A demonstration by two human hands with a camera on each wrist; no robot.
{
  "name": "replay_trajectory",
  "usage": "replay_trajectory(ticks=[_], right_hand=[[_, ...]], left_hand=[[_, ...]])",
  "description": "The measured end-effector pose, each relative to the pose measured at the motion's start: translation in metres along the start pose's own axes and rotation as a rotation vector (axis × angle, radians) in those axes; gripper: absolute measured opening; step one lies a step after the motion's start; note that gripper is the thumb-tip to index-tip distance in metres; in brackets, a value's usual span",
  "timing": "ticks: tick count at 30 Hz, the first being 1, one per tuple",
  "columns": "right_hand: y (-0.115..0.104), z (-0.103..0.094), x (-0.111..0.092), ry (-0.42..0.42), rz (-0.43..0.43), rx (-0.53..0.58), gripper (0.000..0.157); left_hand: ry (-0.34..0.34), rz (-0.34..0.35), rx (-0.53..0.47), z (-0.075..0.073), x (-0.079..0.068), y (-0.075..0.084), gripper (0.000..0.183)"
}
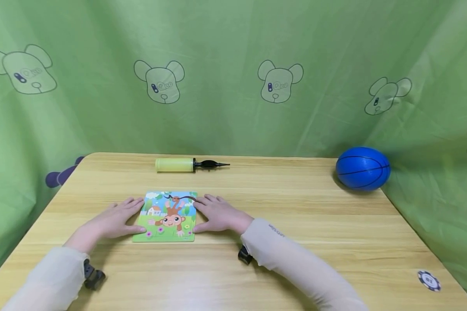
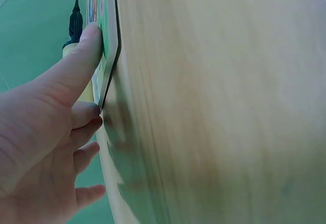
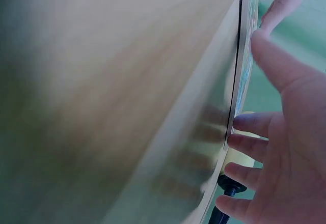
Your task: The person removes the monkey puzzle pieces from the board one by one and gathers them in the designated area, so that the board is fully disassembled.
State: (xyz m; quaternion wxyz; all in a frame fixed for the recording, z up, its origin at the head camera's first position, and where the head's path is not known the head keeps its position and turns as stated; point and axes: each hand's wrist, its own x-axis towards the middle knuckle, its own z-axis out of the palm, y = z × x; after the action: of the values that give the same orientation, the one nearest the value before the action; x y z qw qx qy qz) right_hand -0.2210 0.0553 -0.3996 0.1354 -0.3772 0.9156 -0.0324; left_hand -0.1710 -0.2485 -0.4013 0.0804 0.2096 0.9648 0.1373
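Observation:
A square jigsaw puzzle board (image 1: 167, 211) with a monkey picture lies on the wooden table, left of the middle. At its left side is my left hand (image 1: 118, 219), the thumb (image 2: 84, 56) laid over the front left corner and the index fingertip right at the edge. Opposite it, my right hand (image 1: 218, 214) touches the right side with fingers spread and fairly straight. In the right wrist view its thumb (image 3: 272, 56) reaches the board's rim, while the other fingertips line up along that edge.
Behind the board lies a yellow hand pump (image 1: 175, 165) with a black nozzle. A blue ball (image 1: 363, 168) sits at the back right corner, and a poker chip (image 1: 429, 280) near the front right. Green curtain (image 1: 225, 77) hangs round the table's back and sides.

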Motion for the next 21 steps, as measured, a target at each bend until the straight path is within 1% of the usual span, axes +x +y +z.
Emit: replay_trajectory(ticks=[5,9,14,21], right_hand=[[-0.003,-0.003,0.000,-0.011,0.006,-0.018,0.083],[-0.001,-0.003,-0.002,-0.018,0.006,-0.021,0.082],[0.006,-0.006,-0.010,-0.030,0.023,0.010,0.082],[0.020,-0.005,-0.029,-0.009,0.036,0.072,0.082]], left_hand=[[0.003,0.005,0.013,0.001,0.001,0.001,0.089],[0.005,0.017,0.028,0.002,0.004,0.006,0.090],[0.005,0.029,0.031,0.004,0.009,0.017,0.090],[-0.014,0.042,0.036,0.011,0.021,0.038,0.095]])
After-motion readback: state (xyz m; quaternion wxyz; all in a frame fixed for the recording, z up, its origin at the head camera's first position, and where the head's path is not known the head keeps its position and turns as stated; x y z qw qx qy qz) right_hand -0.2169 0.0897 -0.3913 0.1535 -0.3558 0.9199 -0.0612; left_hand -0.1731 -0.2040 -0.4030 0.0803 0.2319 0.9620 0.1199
